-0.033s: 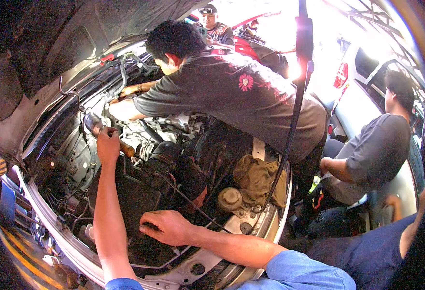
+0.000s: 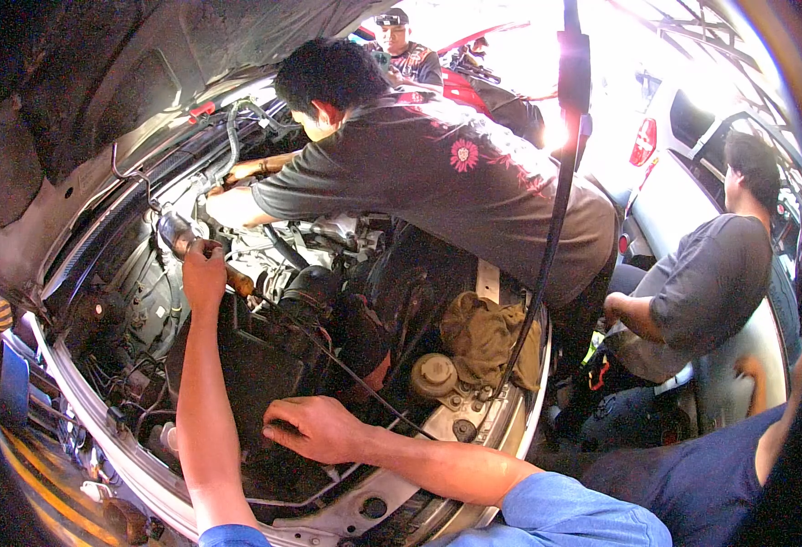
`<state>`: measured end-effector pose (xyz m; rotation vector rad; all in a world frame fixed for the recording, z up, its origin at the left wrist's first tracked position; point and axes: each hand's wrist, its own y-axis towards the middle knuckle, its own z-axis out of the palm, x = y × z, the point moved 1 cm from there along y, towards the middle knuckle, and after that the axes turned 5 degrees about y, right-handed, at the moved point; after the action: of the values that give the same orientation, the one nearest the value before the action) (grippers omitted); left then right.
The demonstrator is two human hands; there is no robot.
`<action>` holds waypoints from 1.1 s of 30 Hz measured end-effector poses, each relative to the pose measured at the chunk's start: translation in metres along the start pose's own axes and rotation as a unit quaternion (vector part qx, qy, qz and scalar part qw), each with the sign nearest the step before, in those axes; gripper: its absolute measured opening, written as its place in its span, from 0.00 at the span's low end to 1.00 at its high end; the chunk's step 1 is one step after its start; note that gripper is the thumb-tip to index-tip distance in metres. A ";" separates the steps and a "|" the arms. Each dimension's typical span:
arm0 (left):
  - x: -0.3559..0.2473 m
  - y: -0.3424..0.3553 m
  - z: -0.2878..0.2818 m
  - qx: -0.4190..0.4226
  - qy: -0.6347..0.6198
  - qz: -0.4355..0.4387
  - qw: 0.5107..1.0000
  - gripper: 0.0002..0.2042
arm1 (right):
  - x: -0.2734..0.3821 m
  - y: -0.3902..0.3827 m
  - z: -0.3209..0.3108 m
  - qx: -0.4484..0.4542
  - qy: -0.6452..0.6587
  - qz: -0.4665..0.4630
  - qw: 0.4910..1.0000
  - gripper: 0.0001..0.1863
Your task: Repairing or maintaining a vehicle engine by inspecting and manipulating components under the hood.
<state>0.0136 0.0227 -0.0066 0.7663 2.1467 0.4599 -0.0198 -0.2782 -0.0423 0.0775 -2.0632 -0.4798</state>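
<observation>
My left hand (image 2: 204,273) is closed around a work lamp (image 2: 175,232) with an orange handle (image 2: 240,281), over the engine bay. The lamp's dark head hangs at a bent wire hook (image 2: 120,169), and its cord (image 2: 346,366) runs back toward the front edge. Lower down, my right hand (image 2: 314,430) hovers over or rests on a black box cover (image 2: 237,360); which, I cannot tell. Its fingers are loosely bent and apart, with nothing visible in them. Beyond the lamp, a co-worker's hands (image 2: 237,187) reach into the brightly lit engine parts (image 2: 282,255).
A co-worker in a dark shirt (image 2: 437,173) leans across the bay from the right. The raised hood (image 2: 100,82) hangs overhead. A brown rag (image 2: 488,333) lies beside a round cap (image 2: 434,374). A dark strut-like cable (image 2: 560,182) crosses the right side. Another person (image 2: 702,283) sits farther right.
</observation>
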 end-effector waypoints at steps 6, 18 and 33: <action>0.000 0.000 0.000 0.005 0.006 -0.007 1.000 0.12 | 0.000 0.000 0.000 -0.002 0.001 0.001 1.000 0.12; 0.005 0.003 0.003 0.013 -0.023 -0.009 1.000 0.11 | 0.001 0.000 0.001 -0.008 -0.008 -0.002 1.000 0.12; -0.011 -0.013 -0.006 0.001 -0.026 -0.051 0.998 0.12 | 0.003 0.001 0.007 -0.018 0.010 0.048 0.999 0.09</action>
<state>0.0097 0.0054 -0.0036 0.6578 2.1261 0.3808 -0.0271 -0.2765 -0.0423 -0.0380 -2.0284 -0.4544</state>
